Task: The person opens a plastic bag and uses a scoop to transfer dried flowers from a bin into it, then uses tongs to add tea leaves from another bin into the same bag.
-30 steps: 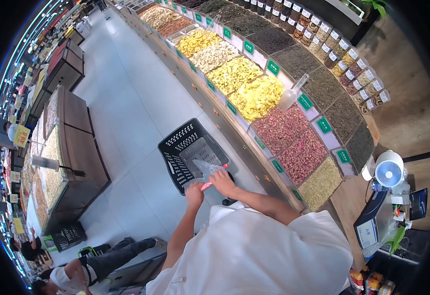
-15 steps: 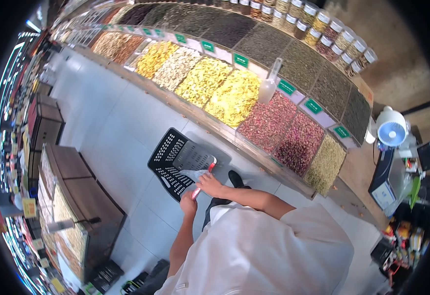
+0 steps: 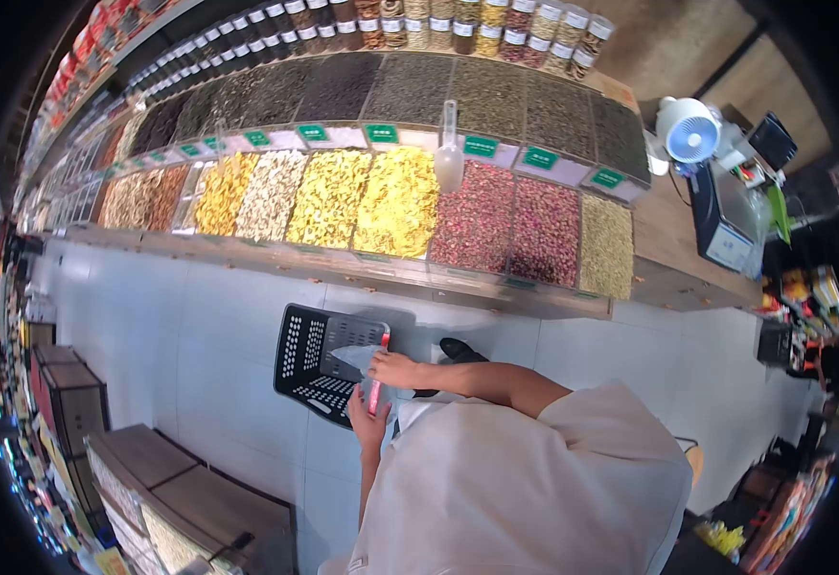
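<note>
While left hand (image 3: 367, 414) and right hand (image 3: 392, 370) clasp the red handle (image 3: 386, 339) — green labels (image 3: 480, 146) show; writing illegible.

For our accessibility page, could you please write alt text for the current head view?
A person's right hand grips the red handle of a black basket beside a clear bag; the left hand is close by. Beyond lie yellow, pink and dark dried goods, a scoop, labelled jars and a fan.
</note>
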A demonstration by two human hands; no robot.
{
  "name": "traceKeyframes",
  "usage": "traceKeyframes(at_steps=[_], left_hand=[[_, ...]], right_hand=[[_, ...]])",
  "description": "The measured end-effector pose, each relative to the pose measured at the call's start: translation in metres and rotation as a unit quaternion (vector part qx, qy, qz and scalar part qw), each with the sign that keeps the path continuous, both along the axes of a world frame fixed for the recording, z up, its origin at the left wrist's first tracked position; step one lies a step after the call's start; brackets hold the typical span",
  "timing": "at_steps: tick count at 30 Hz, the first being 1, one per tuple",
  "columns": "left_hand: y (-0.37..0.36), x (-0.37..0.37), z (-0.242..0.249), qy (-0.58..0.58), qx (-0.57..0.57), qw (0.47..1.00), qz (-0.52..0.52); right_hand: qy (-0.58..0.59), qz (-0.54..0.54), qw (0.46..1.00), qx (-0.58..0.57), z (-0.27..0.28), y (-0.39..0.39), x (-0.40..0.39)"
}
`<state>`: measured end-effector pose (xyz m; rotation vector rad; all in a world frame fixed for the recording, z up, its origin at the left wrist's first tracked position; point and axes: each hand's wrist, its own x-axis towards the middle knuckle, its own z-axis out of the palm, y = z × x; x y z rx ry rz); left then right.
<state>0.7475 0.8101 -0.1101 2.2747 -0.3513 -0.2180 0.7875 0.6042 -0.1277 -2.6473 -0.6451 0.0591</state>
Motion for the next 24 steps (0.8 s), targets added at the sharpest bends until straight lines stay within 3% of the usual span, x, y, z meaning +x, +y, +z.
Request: traceKeyframes(at_steps=[3,5,7,9,11,13,14,17,18,19,21,24], left_hand=[[0.022,0.008,0.014,0.014,-0.020,0.999,-0.030],[0.031,0.011,0.019,0.101,-0.131,0.985,0.049],[0.038,0.019,0.016,0.137,-0.146,0.979,0.032],[0.038,0.028,0.010,0.139,-0.163,0.977,0.017],[0.030,0.037,0.009,0.134,-0.136,0.982,-0.008],[0.029,0.048,-0.015,0.180,-0.038,0.982,-0.049],[0.027,0.052,-0.038,0.210,-0.043,0.975,-0.060],[-0.014,0.046,-0.014,0.311,0.046,0.946,-0.074],[-0.013,0.040,-0.034,0.120,0.068,0.986,-0.097],[-0.015,0.039,-0.037,0.113,0.067,0.985,-0.111],[-0.027,0.038,-0.038,0.186,0.074,0.979,-0.040],[-0.025,0.038,-0.071,0.197,0.043,0.979,-0.040]], right_hand=[[0.032,-0.058,0.998,0.020,0.019,0.002,0.011],[0.040,-0.115,0.992,0.036,0.031,-0.009,0.011],[-0.034,-0.253,0.959,0.126,0.045,-0.030,0.006],[0.003,-0.327,0.934,0.144,0.087,-0.066,-0.011],[-0.076,-0.416,0.873,0.244,0.096,-0.104,-0.036],[-0.099,-0.481,0.810,0.321,0.109,-0.140,-0.075],[-0.112,-0.503,0.786,0.340,0.120,-0.155,-0.096],[-0.106,-0.561,0.723,0.390,0.157,-0.190,-0.165],[-0.078,-0.586,0.687,0.422,0.170,-0.198,-0.188],[-0.091,-0.593,0.680,0.422,0.183,-0.205,-0.211],[-0.087,-0.604,0.630,0.481,0.202,-0.223,-0.256],[-0.129,-0.615,0.584,0.514,0.195,-0.249,-0.321]])
